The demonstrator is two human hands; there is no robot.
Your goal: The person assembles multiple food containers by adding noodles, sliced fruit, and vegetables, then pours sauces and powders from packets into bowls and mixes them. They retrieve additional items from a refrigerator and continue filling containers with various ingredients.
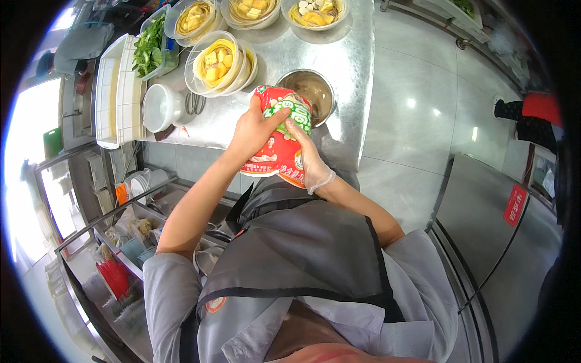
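Both hands grip a red and green printed plastic food pouch (275,151), held up at the near edge of the steel table. My left hand (254,128) is closed on its left side, the thumb lying across the front. My right hand (310,158), in a clear thin glove, holds the right side with its thumb also on the front. The pouch's top end lies beside a round metal bowl (327,100) with a brownish content, partly hidden by the pouch. Whether the pouch is cut open I cannot tell.
On the steel table (351,60) stand several clear bowls of noodles with yellow chunks (216,65). Left are stacked empty bowls (160,107), scissor-like metal handles (195,103), a tub of leafy greens (149,47) and a white crate (118,91). A steel cabinet (478,199) is at right.
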